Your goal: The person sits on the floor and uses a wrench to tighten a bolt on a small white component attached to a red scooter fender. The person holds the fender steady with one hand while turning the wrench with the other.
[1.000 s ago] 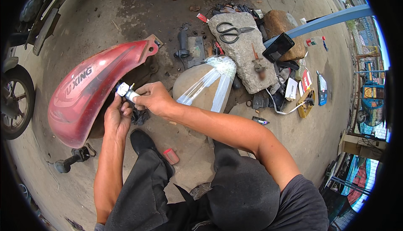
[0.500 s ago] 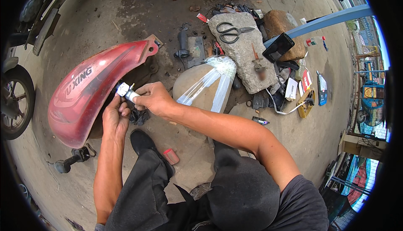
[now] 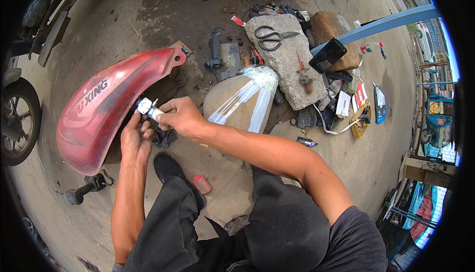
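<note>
From here, I see the silver fitting [image 3: 144,106] between my left hand [image 3: 136,138] and right hand [image 3: 182,117], pinched by both.

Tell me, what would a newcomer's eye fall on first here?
Probably the big red, tank-like metal shell lying at the left. Next, the small silver-and-white part just right of it, pinched by the right hand, with the left hand close against it. Then the dark scissors on the rough grey stone slab, upper right of centre.

Daylight covers the concrete floor [image 3: 354,168] — a dark stain [image 3: 166,12] marks it.
</note>
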Tool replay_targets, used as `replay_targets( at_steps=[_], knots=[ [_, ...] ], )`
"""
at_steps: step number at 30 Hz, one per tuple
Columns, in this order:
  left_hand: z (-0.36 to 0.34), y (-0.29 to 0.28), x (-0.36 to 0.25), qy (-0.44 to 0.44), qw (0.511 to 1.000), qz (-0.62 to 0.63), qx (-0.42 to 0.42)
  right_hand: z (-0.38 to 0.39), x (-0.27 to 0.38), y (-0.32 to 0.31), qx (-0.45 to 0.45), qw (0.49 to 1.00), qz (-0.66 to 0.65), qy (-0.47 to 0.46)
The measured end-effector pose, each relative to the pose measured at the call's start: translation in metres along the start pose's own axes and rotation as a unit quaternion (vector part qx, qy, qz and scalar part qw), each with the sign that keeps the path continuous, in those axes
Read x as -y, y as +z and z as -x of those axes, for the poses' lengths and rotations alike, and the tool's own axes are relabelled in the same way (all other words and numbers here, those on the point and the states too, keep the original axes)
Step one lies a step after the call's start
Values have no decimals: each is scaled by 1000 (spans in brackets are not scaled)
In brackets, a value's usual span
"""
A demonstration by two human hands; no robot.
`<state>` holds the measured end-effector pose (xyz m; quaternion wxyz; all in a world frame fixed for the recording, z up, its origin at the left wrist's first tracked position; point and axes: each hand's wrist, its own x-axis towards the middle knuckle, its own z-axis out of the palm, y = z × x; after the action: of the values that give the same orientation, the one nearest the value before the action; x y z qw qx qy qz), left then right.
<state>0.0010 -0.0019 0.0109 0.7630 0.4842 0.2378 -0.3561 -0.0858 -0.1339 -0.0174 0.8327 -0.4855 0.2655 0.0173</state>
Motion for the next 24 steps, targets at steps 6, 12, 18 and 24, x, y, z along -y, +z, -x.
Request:
replay_targets(
  at_steps=[6,12,18,24],
  knots=[
    [-6,-6,-1,-2,1000,1,9,2,2,1,-8,1000,-2,-2],
    [-6,-5,0,-17,999,24,15,2,0,2,-12,1000,-21,-7],
    [-4,-4,-1,-18,999,29,11,2,0,0,0,1000,-5,-2],
    [-8,-6,-1,-19,999,30,12,0,-3,0,-2,1000,-11,-1]
  ],
)
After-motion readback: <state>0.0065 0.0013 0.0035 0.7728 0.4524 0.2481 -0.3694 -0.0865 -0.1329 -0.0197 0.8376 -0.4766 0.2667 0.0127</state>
